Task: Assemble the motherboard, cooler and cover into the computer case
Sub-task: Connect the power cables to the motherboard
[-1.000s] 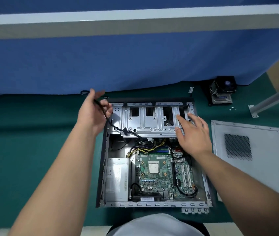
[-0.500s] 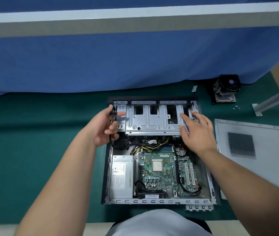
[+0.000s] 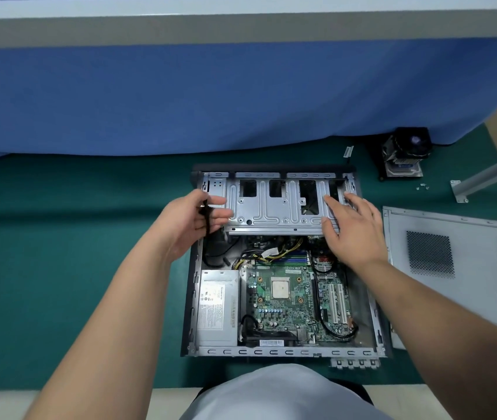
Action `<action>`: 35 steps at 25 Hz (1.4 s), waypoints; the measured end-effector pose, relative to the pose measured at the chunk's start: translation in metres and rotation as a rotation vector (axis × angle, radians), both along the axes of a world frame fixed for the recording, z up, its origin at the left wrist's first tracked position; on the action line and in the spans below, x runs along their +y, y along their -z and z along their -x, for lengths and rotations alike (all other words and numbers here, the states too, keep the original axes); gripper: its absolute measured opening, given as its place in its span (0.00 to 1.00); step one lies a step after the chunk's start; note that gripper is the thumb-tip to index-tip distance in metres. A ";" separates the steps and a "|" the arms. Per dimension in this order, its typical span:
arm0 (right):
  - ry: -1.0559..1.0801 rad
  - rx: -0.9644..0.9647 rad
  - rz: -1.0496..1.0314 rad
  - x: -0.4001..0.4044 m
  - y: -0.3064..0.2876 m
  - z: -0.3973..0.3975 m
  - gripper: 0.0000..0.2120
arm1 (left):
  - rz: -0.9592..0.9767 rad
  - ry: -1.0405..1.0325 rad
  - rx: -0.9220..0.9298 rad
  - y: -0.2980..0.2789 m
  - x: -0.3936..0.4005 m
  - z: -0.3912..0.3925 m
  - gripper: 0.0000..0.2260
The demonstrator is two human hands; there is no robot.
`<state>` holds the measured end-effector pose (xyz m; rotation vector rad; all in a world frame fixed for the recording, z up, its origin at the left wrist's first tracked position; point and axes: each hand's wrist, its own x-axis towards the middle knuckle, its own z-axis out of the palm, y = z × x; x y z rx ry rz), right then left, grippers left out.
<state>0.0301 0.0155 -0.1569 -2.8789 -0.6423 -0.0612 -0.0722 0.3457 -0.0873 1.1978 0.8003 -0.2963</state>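
The open computer case (image 3: 191,298) lies flat on the green table. The green motherboard (image 3: 289,310) sits inside it, with the bare CPU (image 3: 280,288) at its middle. A silver drive cage (image 3: 271,212) lies across the case's far end. My left hand (image 3: 194,221) is at the cage's left edge and holds a black cable (image 3: 206,218) between thumb and fingers. My right hand (image 3: 351,228) rests flat, fingers straight, on the cage's right end. The cooler (image 3: 404,154) stands at the back right. The grey side cover (image 3: 453,268) lies right of the case.
A power supply (image 3: 216,307) fills the case's near left corner. Small screws (image 3: 422,186) lie by a metal bracket (image 3: 459,192) at the far right. A blue partition (image 3: 241,95) rises behind the table. Black cables (image 3: 216,259) loop under the cage.
My left hand came down and right from beyond the case's far left corner to the cage's left edge, bringing the black cable with it. My right hand stayed on the cage.
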 end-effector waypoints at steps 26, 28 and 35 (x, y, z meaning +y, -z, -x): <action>0.007 -0.020 -0.024 0.001 -0.004 0.002 0.23 | 0.234 -0.703 -0.065 0.017 0.019 -0.003 0.14; 0.007 -0.022 -0.021 0.002 -0.003 0.002 0.23 | 0.303 -0.856 -0.061 0.023 0.035 -0.003 0.13; 0.013 -0.014 -0.017 0.001 -0.002 0.001 0.23 | 0.476 -0.936 -0.014 0.029 0.026 -0.007 0.10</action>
